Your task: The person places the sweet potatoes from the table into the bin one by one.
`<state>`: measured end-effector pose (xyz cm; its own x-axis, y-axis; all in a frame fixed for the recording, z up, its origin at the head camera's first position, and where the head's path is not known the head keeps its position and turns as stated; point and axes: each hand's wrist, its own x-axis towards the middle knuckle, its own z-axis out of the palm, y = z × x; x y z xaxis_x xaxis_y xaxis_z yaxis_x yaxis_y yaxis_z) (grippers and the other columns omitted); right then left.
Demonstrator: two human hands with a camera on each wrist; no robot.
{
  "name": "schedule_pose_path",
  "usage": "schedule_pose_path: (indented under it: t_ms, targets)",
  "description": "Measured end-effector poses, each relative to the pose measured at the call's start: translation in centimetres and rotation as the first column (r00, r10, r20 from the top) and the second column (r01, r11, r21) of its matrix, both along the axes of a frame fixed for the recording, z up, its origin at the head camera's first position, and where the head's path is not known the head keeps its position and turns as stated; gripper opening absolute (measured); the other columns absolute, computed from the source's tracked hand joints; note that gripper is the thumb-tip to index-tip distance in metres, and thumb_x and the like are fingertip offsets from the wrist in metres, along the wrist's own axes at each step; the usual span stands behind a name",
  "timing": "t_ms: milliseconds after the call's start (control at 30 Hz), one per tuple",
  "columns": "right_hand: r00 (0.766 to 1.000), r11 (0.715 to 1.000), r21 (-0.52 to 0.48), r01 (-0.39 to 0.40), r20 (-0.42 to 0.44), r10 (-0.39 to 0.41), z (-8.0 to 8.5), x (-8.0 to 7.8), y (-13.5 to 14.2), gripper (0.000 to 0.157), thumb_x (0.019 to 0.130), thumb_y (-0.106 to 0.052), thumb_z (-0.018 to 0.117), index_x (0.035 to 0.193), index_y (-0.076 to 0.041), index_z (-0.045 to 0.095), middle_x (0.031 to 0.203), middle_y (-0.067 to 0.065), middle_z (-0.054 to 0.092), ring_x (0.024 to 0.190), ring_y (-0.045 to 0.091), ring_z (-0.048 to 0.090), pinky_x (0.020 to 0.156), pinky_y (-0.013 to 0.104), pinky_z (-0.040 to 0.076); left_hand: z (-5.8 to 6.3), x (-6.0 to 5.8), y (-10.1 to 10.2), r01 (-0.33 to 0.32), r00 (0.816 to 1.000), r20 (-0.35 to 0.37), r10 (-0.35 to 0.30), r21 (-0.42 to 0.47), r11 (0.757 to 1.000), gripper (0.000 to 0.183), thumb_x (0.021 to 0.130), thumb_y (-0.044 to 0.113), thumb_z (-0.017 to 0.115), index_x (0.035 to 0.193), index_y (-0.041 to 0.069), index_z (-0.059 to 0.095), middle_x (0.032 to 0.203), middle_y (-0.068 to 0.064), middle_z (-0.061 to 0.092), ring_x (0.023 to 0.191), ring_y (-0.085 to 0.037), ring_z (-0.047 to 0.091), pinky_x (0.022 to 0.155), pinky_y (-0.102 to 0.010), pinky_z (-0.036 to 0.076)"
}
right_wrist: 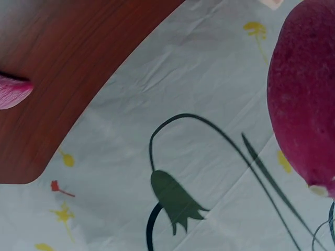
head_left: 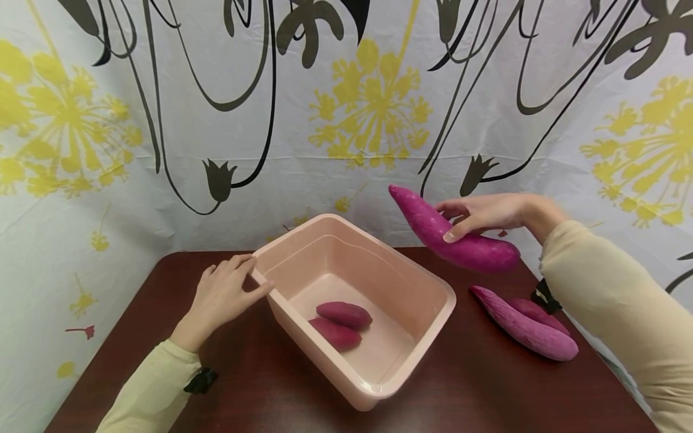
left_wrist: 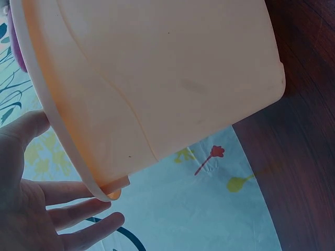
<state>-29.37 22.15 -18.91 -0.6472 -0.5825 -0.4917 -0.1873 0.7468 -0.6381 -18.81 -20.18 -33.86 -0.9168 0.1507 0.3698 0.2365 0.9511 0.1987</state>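
My right hand (head_left: 489, 215) grips a large, bright purple sweet potato (head_left: 419, 219), thumb on the near side, raised above the table at the basin's right. That same sweet potato (right_wrist: 303, 94) fills the right edge of the right wrist view. At the left corner of a pale pink plastic basin (head_left: 392, 343), my left hand (head_left: 222, 294) touches the rim with spread, relaxed fingers. The left wrist view shows the basin's outer wall (left_wrist: 172, 78), with the thumb and fingertips right at its rim. Inside the basin lie two smaller reddish-purple sweet potatoes (head_left: 344, 314), side by side.
Right of the basin, a long pinkish-purple sweet potato (head_left: 527, 328) lies on the dark brown table (head_left: 449, 385), with a darker one (head_left: 541, 314) behind it. A white patterned sheet (head_left: 346, 174) hangs behind and beside the table.
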Motion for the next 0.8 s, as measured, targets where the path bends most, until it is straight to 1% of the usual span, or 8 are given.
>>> schedule_pose_path:
  t_ms: [167,333,467,600,800]
  targets:
    - [0.999,0.998,-0.047,-0.037,0.020,0.038,-0.1,-0.5,-1.5,0.076,0.080,-0.025,0.063,0.137,-0.005,0.016,0.134,0.018,0.027,0.121,0.030,0.031,0.095,0.041,0.030,0.0,0.0,0.0,-0.001,1.000,-0.005,0.001,0.001,1.000,0.067,0.077,0.053,0.056,0.117,0.000,0.055,0.115,-0.018,0.052,0.103,-0.033,0.048,0.086,-0.057,0.028]
    - [0.998,0.997,-0.040,-0.065,0.014,0.065,-0.1,-0.8,-2.9,0.077,0.079,-0.027,0.064,0.137,-0.005,0.018,0.133,0.016,0.029,0.121,0.028,0.030,0.097,0.041,0.028,0.1,0.0,0.1,0.002,1.000,-0.018,-0.002,0.007,1.000,0.065,0.076,0.051,0.059,0.116,0.000,0.056,0.114,-0.017,0.052,0.102,-0.033,0.049,0.085,-0.057,0.029]
    - [0.996,0.996,-0.043,-0.077,0.035,0.079,0.0,-1.1,-4.2,0.076,0.079,-0.027,0.065,0.137,-0.007,0.019,0.131,0.015,0.031,0.118,0.027,0.034,0.095,0.040,0.031,0.1,0.1,0.1,0.002,1.000,-0.015,-0.002,0.009,1.000,0.065,0.076,0.051,0.058,0.116,0.000,0.056,0.114,-0.017,0.052,0.102,-0.033,0.048,0.085,-0.057,0.029]
    - [0.994,0.994,-0.055,-0.091,0.056,0.094,0.1,-1.3,-5.4,0.077,0.079,-0.026,0.065,0.137,-0.008,0.018,0.132,0.014,0.030,0.117,0.025,0.035,0.094,0.038,0.033,0.1,0.0,0.1,0.002,1.000,-0.013,-0.002,0.007,1.000,0.065,0.076,0.052,0.058,0.116,0.000,0.057,0.114,-0.017,0.052,0.102,-0.033,0.048,0.085,-0.057,0.029]
    - [0.990,0.991,-0.063,-0.121,0.067,0.125,0.3,-1.4,-7.6,0.076,0.078,-0.027,0.067,0.137,-0.011,0.021,0.129,0.012,0.033,0.112,0.023,0.042,0.089,0.035,0.038,0.1,-0.1,0.1,0.000,1.000,-0.012,0.000,-0.002,1.000,0.065,0.076,0.052,0.057,0.116,0.000,0.056,0.114,-0.016,0.052,0.103,-0.033,0.048,0.085,-0.056,0.029]
